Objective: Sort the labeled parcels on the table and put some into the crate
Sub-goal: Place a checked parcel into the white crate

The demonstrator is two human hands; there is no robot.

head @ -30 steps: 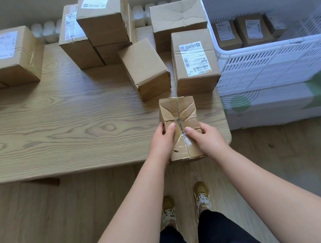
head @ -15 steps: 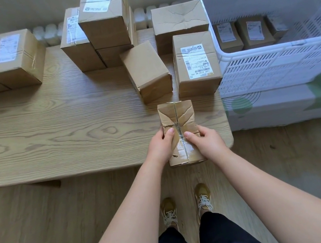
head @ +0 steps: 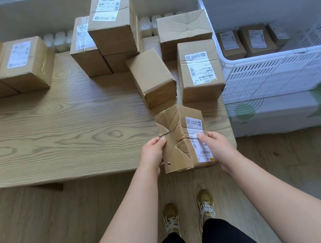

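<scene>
A crumpled cardboard parcel (head: 180,139) hangs over the near right edge of the wooden table (head: 53,138). My left hand (head: 153,154) grips its left side and my right hand (head: 216,146) grips its right side, thumb on the white label. The label face is turned up and to the right. A white slatted crate (head: 282,72) stands to the right of the table with three labeled parcels (head: 252,40) inside. Several more parcels stand on the table, among them a labeled one (head: 200,71) and a plain one (head: 152,77) just beyond my hands.
A stack of labeled boxes (head: 108,35) rises at the back middle, and another group (head: 6,68) fills the back left corner. The crate rests on a white and green box (head: 288,111). My feet (head: 188,211) stand on the wooden floor below the table edge.
The parcel has been rotated in my hands, so its labeled side now shows on the right. Both hands have stayed on its sides.
</scene>
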